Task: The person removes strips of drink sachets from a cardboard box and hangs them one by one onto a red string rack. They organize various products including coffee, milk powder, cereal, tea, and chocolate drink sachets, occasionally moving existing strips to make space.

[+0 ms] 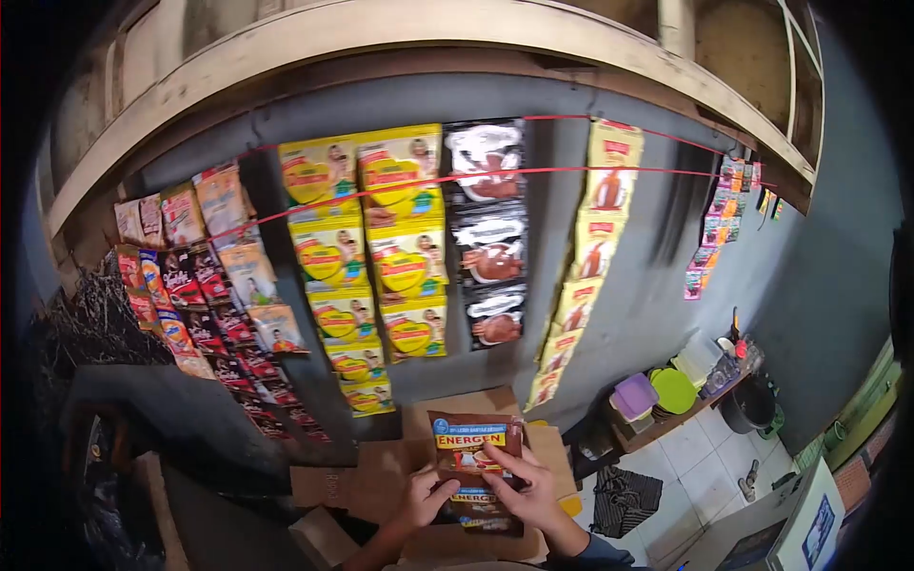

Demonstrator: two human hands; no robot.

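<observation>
Between left hand (421, 497), right hand (531, 492), sachet strip (473, 445) held

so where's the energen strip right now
In the head view the Energen sachet strip is low and centre, held by the left hand and right hand above the open cardboard box, below the hanging yellow sachets.

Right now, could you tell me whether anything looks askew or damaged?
Nothing looks spilled or torn. The yellow sachet strip beside the black sachet strip hangs slanted from the red string, bottom drifting left. The Energen sachet strip held by left hand and right hand looks intact.
</observation>
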